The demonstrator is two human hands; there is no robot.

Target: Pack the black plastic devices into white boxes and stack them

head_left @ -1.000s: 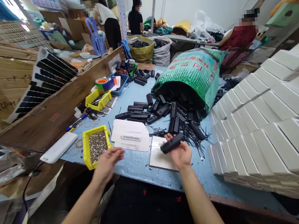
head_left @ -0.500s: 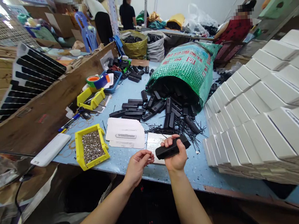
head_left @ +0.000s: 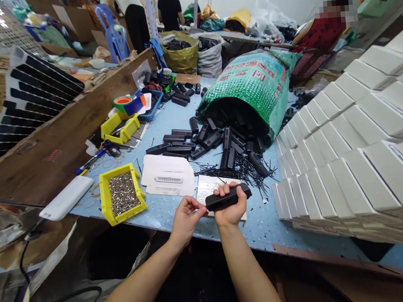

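Misalignment worries me: my left grip (head_left: 188, 218) is pressed together, on what I cannot tell, at the end of the black case (head_left: 222, 201) my right grip (head_left: 231, 211) clasps. A slack pinch could drop any small part.

No word or number reads with certainty; green sack (head_left: 252, 87): large red characters (head_left: 242, 71), Chinese in form, run slantwise across its upper side, too blurred and creased to transcribe; at their near end, a red boxed mark (head_left: 259, 76); lower on the same sack, toward the right, a smaller red mark (head_left: 275, 94), content unclear; white card (head_left: 164, 165): fine lines of print (head_left: 171, 187) beneath a printed drawing (head_left: 168, 179) of a long, narrow object, lettering too small to read; wooden board (head_left: 78, 113): short red stamp (head_left: 53, 155) on its face, smudged, illegible.
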